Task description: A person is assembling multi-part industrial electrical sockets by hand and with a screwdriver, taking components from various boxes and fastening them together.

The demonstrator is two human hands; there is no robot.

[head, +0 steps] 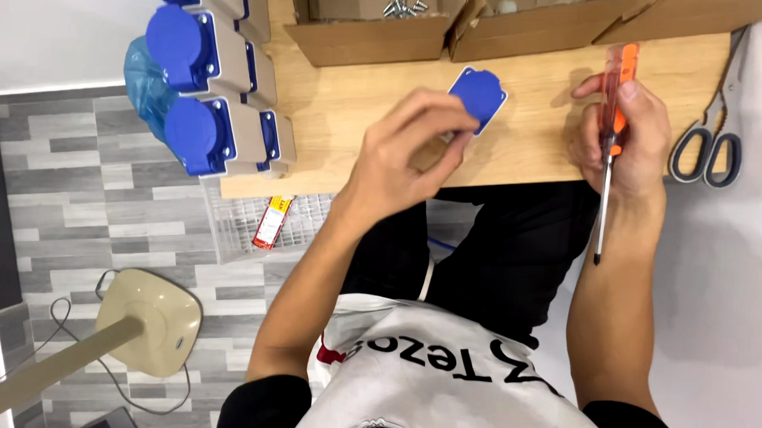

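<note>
Blue-lidded socket (475, 99) gripped in left hand (400, 158) at frame centre over wooden table (352, 105); right hand (627, 134) closed around orange-handled screwdriver (612, 138), scissors (716, 139) at right edge

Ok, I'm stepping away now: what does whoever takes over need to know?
Left hand: holds a blue-lidded socket over the table.
Right hand: grips an orange screwdriver, tip pointing back toward the body, away from the socket.
Done: a stack of sockets at the table's left end.
Left: the socket in hand. Screws in the box behind; scissors at right.
</note>
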